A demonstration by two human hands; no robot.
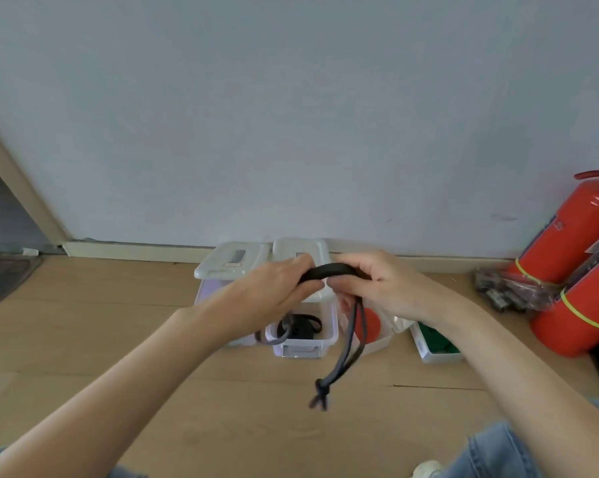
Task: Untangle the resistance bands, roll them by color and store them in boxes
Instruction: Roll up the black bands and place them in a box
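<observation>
Dangling at 6 o'clock: grey knotted tail (339,367). Above, gripping black band (329,270) at both ends, left hand (273,288) and right hand (377,288), apparently stretching for rolling. Waiting beyond at 12 o'clock: open box (305,343) holding black bands.

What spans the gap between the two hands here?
In the head view, a black resistance band bridges the left hand and right hand; both grip it, and its tails hang below the right hand.

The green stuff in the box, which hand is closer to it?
Right. The right hand is up and a little left of the green bands, gripping the black band. The left hand grips it farther left.
</observation>
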